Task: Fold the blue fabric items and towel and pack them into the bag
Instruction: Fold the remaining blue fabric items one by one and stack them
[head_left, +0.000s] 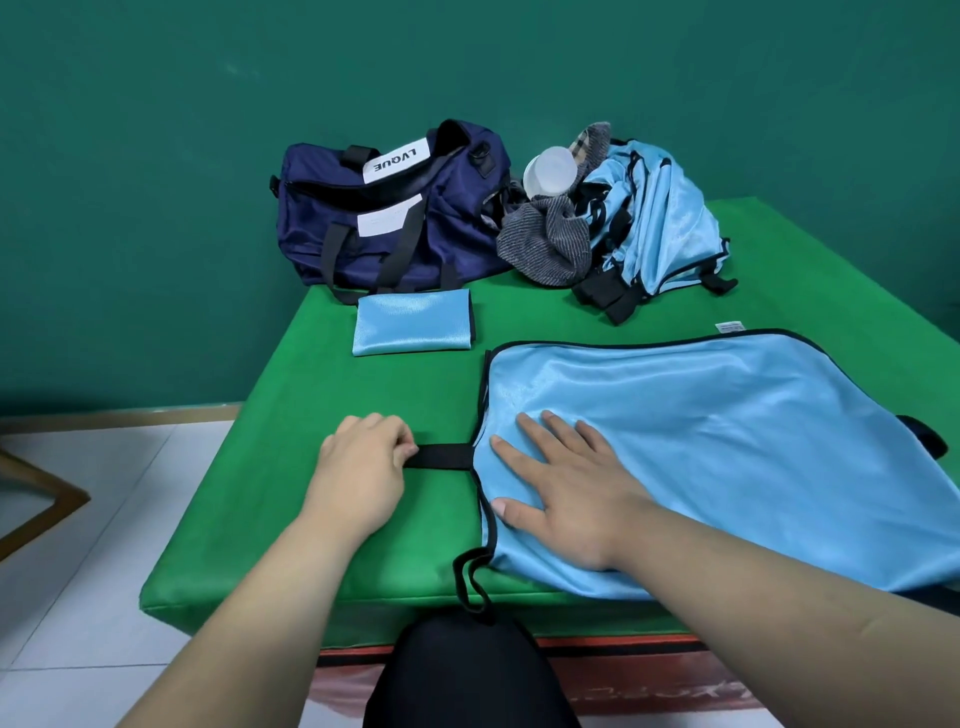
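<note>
Fabric (727, 441), light blue with black edging: spread flat on the near right of the green bench (291, 519), its right side running out of frame.

Head view (sole view).

Hands. Left hand (363, 470): fingers curled, pinching the end of the black strap (441, 456) that juts from the fabric's left edge. The strap lies straight along the bench. Right hand (566, 493): fingers straight and spread, palm pressed on the fabric near that edge, gripping nothing.

Step in hand, as judged: laying out and smoothing this piece, with the strap dealt with ahead of the first fold. The next move likely calls for laying the strap in over the cloth while the right hand pins it against sliding. After that comes folding it down to match the folded piece (413, 322), which lies just in front of the bag (457, 228). A black loop (470, 574) at the near corner hangs over the bench edge and would need tucking too.

Remaining stock: pile (660, 218) of unfolded blue fabric, far right. Grey striped towel (543, 241) bunched against it, with a translucent cup (550, 169) on top. Bag navy, far left; whether anything is packed cannot be told.

Writing: bag label (396, 160) reads "LVQUE", upside down from here. White patch (389, 219) below it is too faint to read. Small white tag (729, 327) by the fabric's far edge has print too small to read.
</note>
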